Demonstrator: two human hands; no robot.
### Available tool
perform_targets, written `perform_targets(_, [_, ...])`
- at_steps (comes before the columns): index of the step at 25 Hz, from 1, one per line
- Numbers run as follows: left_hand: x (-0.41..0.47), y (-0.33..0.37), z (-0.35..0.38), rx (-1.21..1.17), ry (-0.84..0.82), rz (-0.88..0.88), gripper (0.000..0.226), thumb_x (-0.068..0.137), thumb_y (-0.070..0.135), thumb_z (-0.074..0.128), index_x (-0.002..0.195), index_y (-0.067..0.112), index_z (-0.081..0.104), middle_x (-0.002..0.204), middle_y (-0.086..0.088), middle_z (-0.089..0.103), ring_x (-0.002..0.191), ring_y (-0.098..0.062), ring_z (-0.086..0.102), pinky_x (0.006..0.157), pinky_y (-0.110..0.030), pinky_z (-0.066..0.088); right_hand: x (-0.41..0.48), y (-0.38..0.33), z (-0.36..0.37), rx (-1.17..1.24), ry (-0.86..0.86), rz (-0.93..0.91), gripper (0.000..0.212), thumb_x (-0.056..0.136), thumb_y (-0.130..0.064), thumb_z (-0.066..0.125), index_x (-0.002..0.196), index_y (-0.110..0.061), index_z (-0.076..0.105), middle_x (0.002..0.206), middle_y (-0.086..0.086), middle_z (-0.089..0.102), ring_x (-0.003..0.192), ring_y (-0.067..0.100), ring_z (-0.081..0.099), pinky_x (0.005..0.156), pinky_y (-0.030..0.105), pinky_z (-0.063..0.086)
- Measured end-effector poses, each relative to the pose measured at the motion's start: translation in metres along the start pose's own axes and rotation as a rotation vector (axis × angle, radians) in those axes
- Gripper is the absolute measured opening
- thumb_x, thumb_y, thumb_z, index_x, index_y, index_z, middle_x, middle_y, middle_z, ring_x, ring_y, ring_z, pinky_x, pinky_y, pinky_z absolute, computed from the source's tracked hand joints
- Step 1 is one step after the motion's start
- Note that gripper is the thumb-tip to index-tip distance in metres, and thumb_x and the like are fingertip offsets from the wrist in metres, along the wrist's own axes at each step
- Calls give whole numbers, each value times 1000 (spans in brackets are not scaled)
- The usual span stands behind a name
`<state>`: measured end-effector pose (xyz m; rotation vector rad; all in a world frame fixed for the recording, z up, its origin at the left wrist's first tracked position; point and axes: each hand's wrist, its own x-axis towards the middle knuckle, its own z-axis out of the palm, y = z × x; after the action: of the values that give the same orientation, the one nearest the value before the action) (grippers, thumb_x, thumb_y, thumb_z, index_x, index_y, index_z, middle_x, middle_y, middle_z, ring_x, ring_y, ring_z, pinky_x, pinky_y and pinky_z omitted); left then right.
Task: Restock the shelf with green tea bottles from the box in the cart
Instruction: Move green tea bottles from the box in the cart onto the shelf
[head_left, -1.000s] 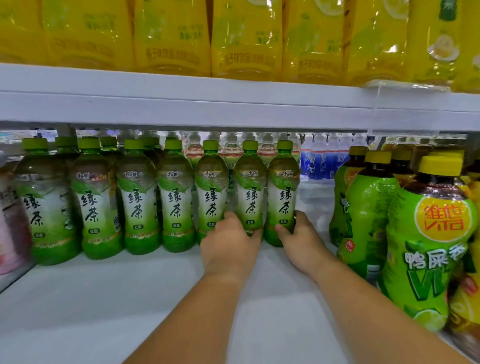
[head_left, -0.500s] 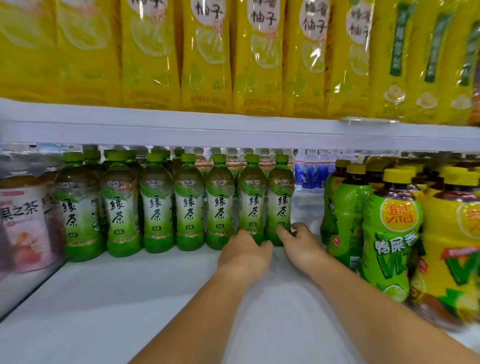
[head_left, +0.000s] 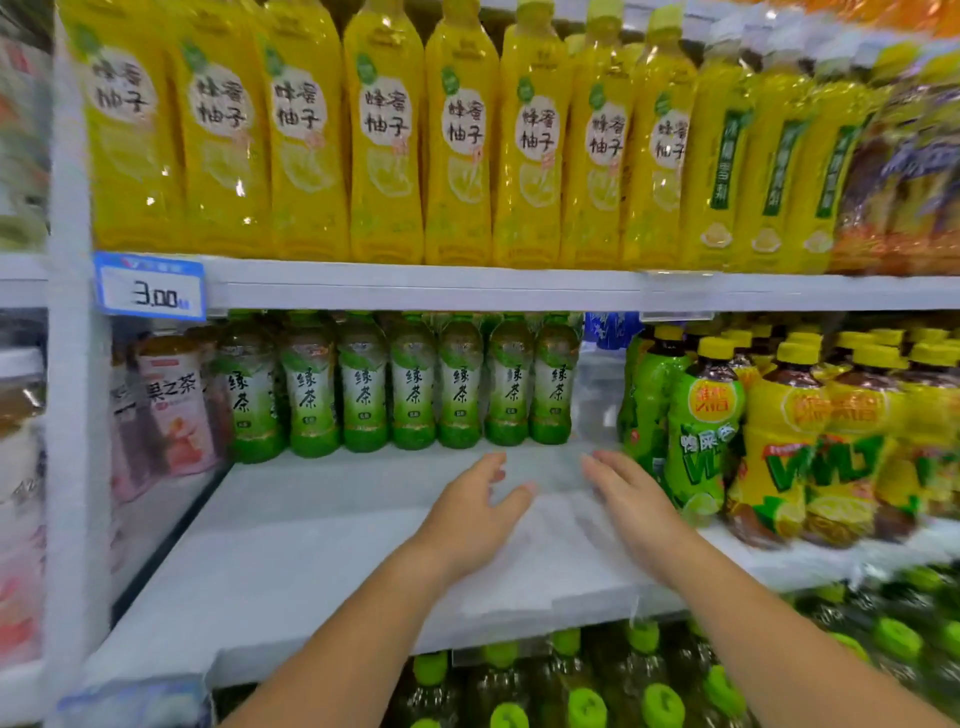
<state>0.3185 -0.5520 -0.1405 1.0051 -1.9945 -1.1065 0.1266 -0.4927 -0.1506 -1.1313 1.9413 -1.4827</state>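
A row of several green tea bottles stands upright far back on the white middle shelf. My left hand hovers over the bare shelf in front of the row, fingers spread and empty. My right hand is beside it, also spread and empty, close to the lime-green bottles on the right. Neither hand touches a bottle. The box and the cart are out of view.
Pink tea bottles stand left of the row, lime-green and yellow-capped bottles to the right. Yellow pomelo drink bottles fill the shelf above, with a price tag. Green caps show on the shelf below.
Both hands have let go of the two rightmost green tea bottles and pulled back toward me, fingers now spread. The view has backed away from the shelf.
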Motion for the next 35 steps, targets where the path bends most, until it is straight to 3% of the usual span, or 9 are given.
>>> perform_targets(5, [-45, 24, -3, -84, -23, -92, 57, 95, 46, 63, 146, 27, 47, 137, 12, 55, 124, -9, 53, 101, -27, 43, -51, -15, -19, 29, -75, 127, 38, 100, -39, 56, 134, -23, 59, 131, 2, 64, 122, 20, 59, 111, 42, 42])
perform_targets(9, [-92, 48, -3, -130, -62, -221, 32, 99, 37, 61, 131, 32, 60, 131, 18, 60, 113, 1, 58, 80, -9, 47, -105, -31, -48, 69, -144, 269, 30, 102, -37, 54, 131, -31, 58, 131, -1, 63, 124, 18, 57, 101, 34, 44])
perform_targets(11, [-118, 56, -3, -184, -63, -299, 25, 100, 34, 61, 124, 33, 65, 126, 17, 65, 110, 2, 61, 87, -16, 53, -130, -36, -61, 77, -181, 318, 25, 102, -38, 54, 126, -35, 58, 133, -1, 62, 126, 17, 56, 110, 39, 43])
perform_targets(13, [-141, 71, -2, -214, -85, -404, 26, 99, 32, 63, 124, 29, 66, 122, 15, 68, 107, 5, 63, 95, -25, 54, -152, -45, -79, 70, -223, 406, 29, 102, -36, 54, 131, -33, 57, 136, -1, 60, 127, 15, 55, 114, 43, 40])
perform_targets(19, [-196, 161, -9, -180, -217, -570, 39, 100, 29, 61, 138, 19, 57, 130, 8, 63, 105, 9, 58, 74, -3, 47, -223, -102, -129, 39, -304, 577, 40, 104, -30, 53, 143, -22, 51, 123, -10, 58, 117, 10, 54, 97, 27, 39])
perform_targets(24, [-223, 241, -20, -117, -291, -592, 38, 100, 32, 61, 136, 19, 58, 120, 13, 61, 101, 11, 55, 69, 2, 43, -271, -148, -174, 96, -264, 679, 42, 102, -37, 56, 143, -27, 51, 135, -8, 52, 127, 14, 51, 104, 35, 43])
perform_targets(28, [-237, 273, -27, -85, -423, -601, 40, 100, 38, 60, 137, 23, 57, 126, 12, 61, 115, -4, 58, 87, -15, 44, -306, -175, -215, 150, -168, 771, 38, 95, -51, 59, 131, -40, 55, 145, -8, 51, 135, 17, 49, 114, 45, 40])
perform_targets(30, [-242, 280, -26, -64, -522, -586, 42, 100, 40, 59, 139, 25, 55, 131, 12, 59, 120, -6, 56, 86, -16, 43, -326, -187, -234, 122, -105, 802, 45, 90, -59, 58, 132, -43, 56, 145, -10, 54, 133, 15, 51, 114, 46, 41])
perform_targets(35, [-249, 290, 1, -42, -732, -505, 41, 101, 40, 57, 140, 26, 54, 134, 12, 57, 125, -9, 54, 84, -17, 43, -381, -204, -279, 60, 159, 830, 27, 103, -40, 53, 130, -37, 56, 138, -10, 55, 128, 14, 53, 114, 42, 41])
